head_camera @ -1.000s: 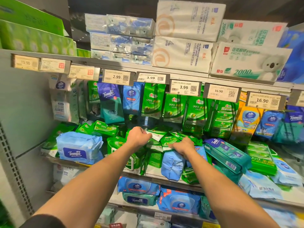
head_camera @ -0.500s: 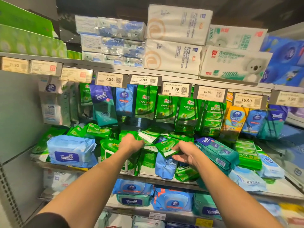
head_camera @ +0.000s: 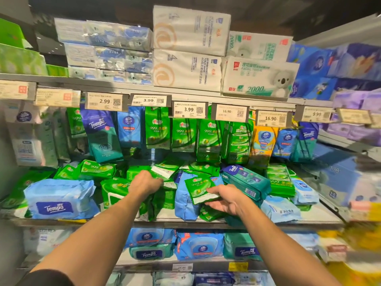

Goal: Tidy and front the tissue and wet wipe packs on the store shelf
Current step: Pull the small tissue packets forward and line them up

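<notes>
Right hand fingers clamp a small green pack at the shelf edge. Left hand, at 9 o'clock, fingers buried among packs; closure indeterminate.

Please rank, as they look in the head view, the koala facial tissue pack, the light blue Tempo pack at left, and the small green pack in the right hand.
1. Koala facial tissue pack
2. Light blue Tempo pack
3. Small green pack, though it is nearest the camera.

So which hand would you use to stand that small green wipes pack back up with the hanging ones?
Probably the right hand: it already grips the small green pack, lifted off the pile. The left hand reaches in among the loose green packs, seemingly on another pack.
</notes>
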Available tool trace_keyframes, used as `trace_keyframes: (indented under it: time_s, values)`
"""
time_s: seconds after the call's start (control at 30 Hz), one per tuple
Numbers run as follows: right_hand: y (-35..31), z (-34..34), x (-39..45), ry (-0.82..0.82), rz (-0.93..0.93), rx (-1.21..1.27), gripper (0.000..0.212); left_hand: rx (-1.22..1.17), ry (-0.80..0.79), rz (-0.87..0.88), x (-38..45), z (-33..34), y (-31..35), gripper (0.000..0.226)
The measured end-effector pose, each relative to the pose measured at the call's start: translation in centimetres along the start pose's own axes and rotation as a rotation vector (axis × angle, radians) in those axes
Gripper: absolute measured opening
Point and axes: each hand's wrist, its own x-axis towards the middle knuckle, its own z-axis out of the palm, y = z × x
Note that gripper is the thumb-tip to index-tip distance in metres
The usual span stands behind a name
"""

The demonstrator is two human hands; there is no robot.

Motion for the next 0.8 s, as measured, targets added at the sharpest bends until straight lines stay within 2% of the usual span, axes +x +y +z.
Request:
trace_keyframes:
  time_s: [0.1,0.23,0.43,0.57,0.73,0.8]
  values:
    - [0.5,-0.2,-0.9,0.003,-0.045,0.052,0.033,-0.017,-0.012,0.001,0.0,-0.1,0.0,0.047]
    - [0.3,0.4,-2.5,-0.045,-0.229,0.218,0.017,-0.041,-0.014,-0.003,-0.2,0.0,0.0,0.042]
    - [-3.9,2.9,-5.1,-0.049,-0.502,0.203,0.025,-0.019,-0.006,0.005,-0.6,-0.3,0.2,0.037]
    - [-5.9,4.7,-5.2,-0.017,-0.555,0.198,0.034,-0.001,0.000,-0.012,-0.9,-0.6,0.6,0.039]
    - [-6.7,6.1,-4.3,0.001,-0.553,0.176,0.051,-0.097,0.003,-0.097,-0.7,-0.3,1.8,0.034]
    - [-7.0,6.3,-4.3,0.004,-0.556,0.177,0.048,-0.104,0.001,-0.099,-0.6,-0.2,2.1,0.032]
